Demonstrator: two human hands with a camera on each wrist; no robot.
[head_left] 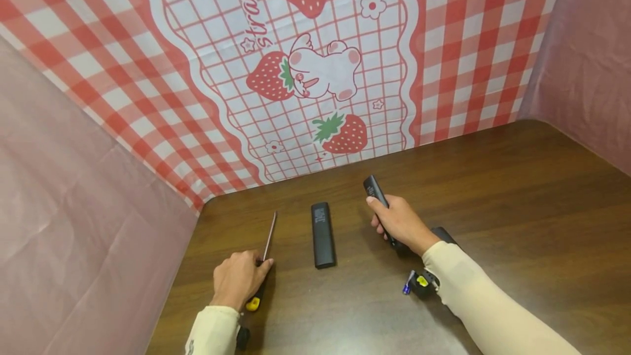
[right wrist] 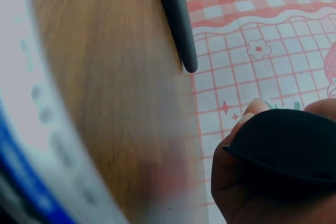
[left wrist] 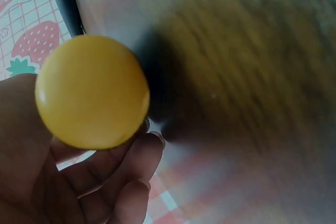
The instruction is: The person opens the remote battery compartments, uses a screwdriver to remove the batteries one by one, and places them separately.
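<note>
My left grip (head_left: 240,277) is curled round a screwdriver (left wrist: 93,93), shaft pointing away, probably for control. A printed black case (head_left: 323,235) lies on the counter (head_left: 493,196) between grips, I guess for easy reach. My right grip (head_left: 400,222) clasps another black case (head_left: 374,187), thumb on top, presumably for steadiness.

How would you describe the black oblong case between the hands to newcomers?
On the brown wood-grain table, look between the left hand and right hand. There lies a slim black oblong case, pale print toward its far end. Unlike the similar black case gripped by the right hand, it lies untouched.
</note>
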